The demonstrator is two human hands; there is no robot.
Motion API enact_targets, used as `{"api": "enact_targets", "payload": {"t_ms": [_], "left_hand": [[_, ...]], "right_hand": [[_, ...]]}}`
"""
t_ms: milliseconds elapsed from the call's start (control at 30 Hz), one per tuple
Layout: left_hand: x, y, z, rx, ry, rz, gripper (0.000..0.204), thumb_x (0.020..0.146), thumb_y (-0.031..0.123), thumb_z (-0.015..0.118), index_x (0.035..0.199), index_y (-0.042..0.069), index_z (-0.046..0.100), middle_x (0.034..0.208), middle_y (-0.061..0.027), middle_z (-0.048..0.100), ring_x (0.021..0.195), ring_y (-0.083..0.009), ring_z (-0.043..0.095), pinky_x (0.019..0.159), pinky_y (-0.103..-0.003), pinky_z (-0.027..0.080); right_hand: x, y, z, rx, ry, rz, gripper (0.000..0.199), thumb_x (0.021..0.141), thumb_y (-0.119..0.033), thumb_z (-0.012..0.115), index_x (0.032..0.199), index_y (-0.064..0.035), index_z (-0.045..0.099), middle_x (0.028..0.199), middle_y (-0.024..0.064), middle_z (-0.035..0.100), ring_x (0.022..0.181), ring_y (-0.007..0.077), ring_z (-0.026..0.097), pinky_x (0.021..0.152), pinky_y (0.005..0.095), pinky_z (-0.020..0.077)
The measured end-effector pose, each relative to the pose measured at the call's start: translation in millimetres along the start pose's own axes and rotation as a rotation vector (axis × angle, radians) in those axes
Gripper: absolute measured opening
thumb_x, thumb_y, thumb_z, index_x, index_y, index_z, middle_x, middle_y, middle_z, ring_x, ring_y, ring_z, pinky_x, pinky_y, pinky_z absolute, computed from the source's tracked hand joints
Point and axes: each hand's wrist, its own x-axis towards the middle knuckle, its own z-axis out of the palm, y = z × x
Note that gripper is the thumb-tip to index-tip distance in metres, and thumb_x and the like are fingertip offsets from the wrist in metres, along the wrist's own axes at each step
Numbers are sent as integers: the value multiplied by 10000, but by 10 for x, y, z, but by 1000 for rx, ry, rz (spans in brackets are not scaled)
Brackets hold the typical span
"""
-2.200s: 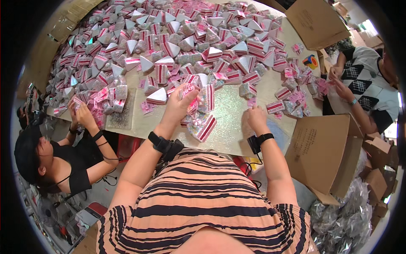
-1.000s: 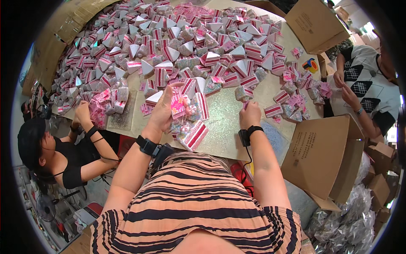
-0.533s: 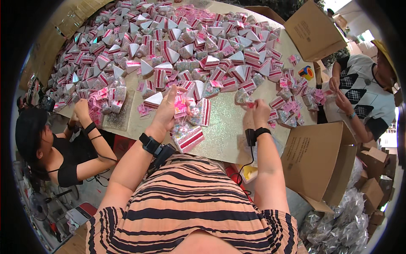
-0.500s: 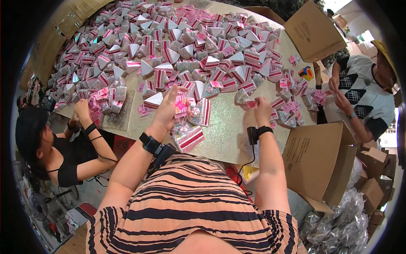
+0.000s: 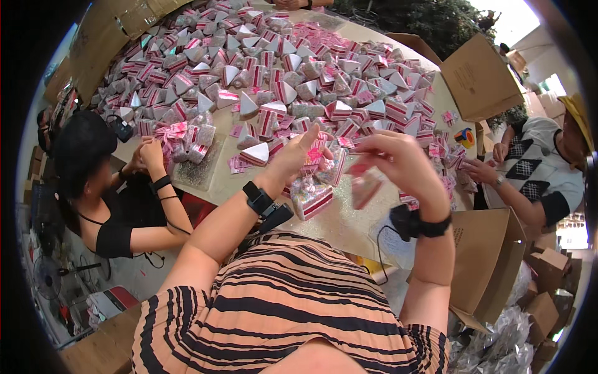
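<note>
My left hand (image 5: 291,163) is closed on pink header cards (image 5: 313,154) of clear-bagged toy cake slices. Below its fingers hangs a bagged cake slice (image 5: 313,201), white with a red stripe along its side, and another bagged slice (image 5: 338,163) shows just right of the fingertips. Smeared by motion, my right hand (image 5: 402,161) is bent over the table beside them. A blurred bagged cake slice (image 5: 366,189) dangles from its fingers by the top. How the right fingertips grip it is not clear.
A big heap of wedge-shaped cake slices (image 5: 268,71) covers the table's far side. Co-workers handle slices at left (image 5: 149,156) and right (image 5: 492,165). Open cardboard boxes (image 5: 479,78) stand at the right, one (image 5: 483,255) near my right arm. A tape roll (image 5: 464,138) lies by the right edge.
My right hand has lifted off the right side of the table, bringing a bagged cake slice up toward the left hand. The whole view has shifted, so the scene sits differently.
</note>
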Motion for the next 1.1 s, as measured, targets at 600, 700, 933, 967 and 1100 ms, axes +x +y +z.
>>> {"api": "enact_targets", "payload": {"t_ms": [600, 700, 933, 967, 1100], "left_hand": [[-81, -46, 215, -265, 77, -106, 649, 875, 619, 341, 1154, 56, 505, 1063, -80, 580, 965, -177, 577, 786, -320, 495], [-64, -147, 174, -163, 126, -73, 678, 860, 638, 346, 1147, 44, 500, 1060, -71, 585, 963, -173, 585, 820, -301, 485], [-193, -203, -118, -220, -352, -116, 357, 881, 252, 543, 1140, 10, 493, 1051, -79, 579, 952, -152, 589, 806, -290, 495], [-189, -214, -155, -186, -391, -130, 315, 858, 141, 561, 1134, 4, 494, 1044, -82, 582, 941, -153, 594, 799, -294, 501], [-145, -257, -165, -155, -147, -264, 245, 743, -1, 536, 987, -6, 544, 898, -81, 577, 787, -174, 604, 658, -299, 520]], "right_hand": [[107, 143, 1137, -373, 150, 48, 905, 542, -268, 779, 1301, -24, 350, 1243, 161, 472, 1183, 309, 429, 1007, 438, 308], [84, 176, 1184, -352, 201, 80, 874, 501, -271, 796, 1246, -19, 413, 1171, 160, 526, 1126, 293, 484, 1001, 435, 320], [-15, 171, 1262, -365, 293, -7, 711, 508, -249, 764, 1125, -15, 499, 993, 131, 588, 980, 260, 556, 979, 445, 329], [-27, 160, 1271, -357, 290, 3, 716, 510, -260, 764, 1128, -17, 498, 992, 130, 587, 975, 259, 556, 977, 446, 329], [-17, 163, 1368, -359, 287, 91, 697, 530, -272, 773, 1129, -34, 507, 1023, 137, 595, 993, 277, 559, 969, 441, 345]]}}
